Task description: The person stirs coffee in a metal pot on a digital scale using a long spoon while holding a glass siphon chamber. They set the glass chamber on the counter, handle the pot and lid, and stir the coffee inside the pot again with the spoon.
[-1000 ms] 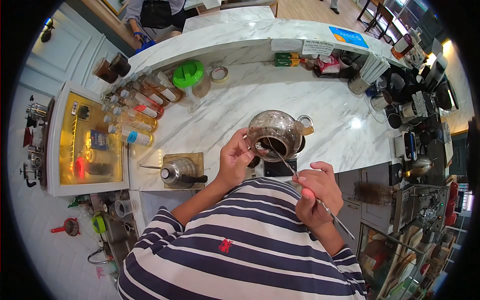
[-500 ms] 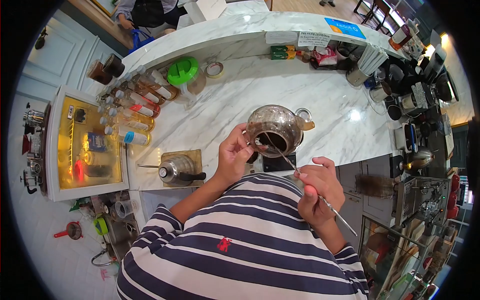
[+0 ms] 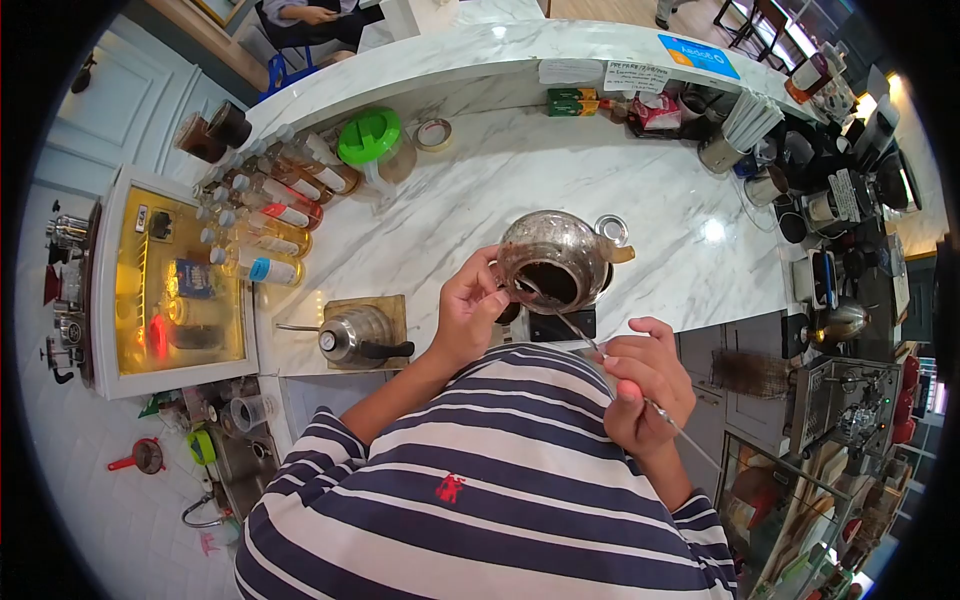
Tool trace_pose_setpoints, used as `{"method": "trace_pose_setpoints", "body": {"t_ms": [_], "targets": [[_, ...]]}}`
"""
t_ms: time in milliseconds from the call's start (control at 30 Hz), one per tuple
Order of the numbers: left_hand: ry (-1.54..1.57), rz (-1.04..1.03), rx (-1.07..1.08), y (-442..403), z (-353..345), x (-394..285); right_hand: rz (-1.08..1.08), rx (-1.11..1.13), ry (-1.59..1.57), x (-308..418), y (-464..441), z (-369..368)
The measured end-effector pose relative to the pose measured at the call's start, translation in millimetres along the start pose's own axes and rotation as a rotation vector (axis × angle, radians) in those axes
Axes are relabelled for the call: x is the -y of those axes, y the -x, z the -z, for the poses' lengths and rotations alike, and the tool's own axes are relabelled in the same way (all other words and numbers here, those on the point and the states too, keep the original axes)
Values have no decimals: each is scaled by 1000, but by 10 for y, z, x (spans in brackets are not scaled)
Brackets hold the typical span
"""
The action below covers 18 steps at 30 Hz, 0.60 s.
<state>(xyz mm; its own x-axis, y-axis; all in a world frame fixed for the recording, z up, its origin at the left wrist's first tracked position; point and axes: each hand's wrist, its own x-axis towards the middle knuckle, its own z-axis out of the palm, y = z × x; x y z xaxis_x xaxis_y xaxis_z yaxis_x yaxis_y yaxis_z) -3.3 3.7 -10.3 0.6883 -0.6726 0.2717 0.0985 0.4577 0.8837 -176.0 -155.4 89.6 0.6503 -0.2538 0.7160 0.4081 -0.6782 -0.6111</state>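
Note:
My left hand is closed on the near left side of a round glass teapot, tilted with its mouth toward me. Dark contents show inside, and the amber-tipped spout points right. In my right hand the fingers are wrapped round a long, thin metal bar spoon with a twisted shaft. Its far end lies at the teapot's mouth; whether the tip is inside I cannot tell. Beyond the spout a small round metal piece rests on the counter. Partly hidden below the teapot is a black flat device.
A steel gooseneck kettle stands on a board at left. Several bottles and a green-lidded jug line the marble counter behind it. A straw holder is at right. Across the raised ledge sits another person.
My right hand has moved slightly right and toward me, drawing the bar spoon back from deep in the teapot. The teapot stays in my left hand, almost unmoved.

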Motion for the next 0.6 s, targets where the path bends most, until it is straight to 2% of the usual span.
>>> {"method": "trace_pose_setpoints", "body": {"t_ms": [133, 333, 433, 600], "targets": [[21, 19, -27, -5, -25, 7, -26, -60, 29, -21, -35, -60], [-91, 10, -41, 23, 40, 42, 2, 33, -19, -39, -17, 26], [-41, 53, -59, 36, 11, 16, -13, -53, -30, -52, -43, -16], [-108, 51, -48, 36, -18, -46, -17, 32, -2, -32, -52, 0]]}}
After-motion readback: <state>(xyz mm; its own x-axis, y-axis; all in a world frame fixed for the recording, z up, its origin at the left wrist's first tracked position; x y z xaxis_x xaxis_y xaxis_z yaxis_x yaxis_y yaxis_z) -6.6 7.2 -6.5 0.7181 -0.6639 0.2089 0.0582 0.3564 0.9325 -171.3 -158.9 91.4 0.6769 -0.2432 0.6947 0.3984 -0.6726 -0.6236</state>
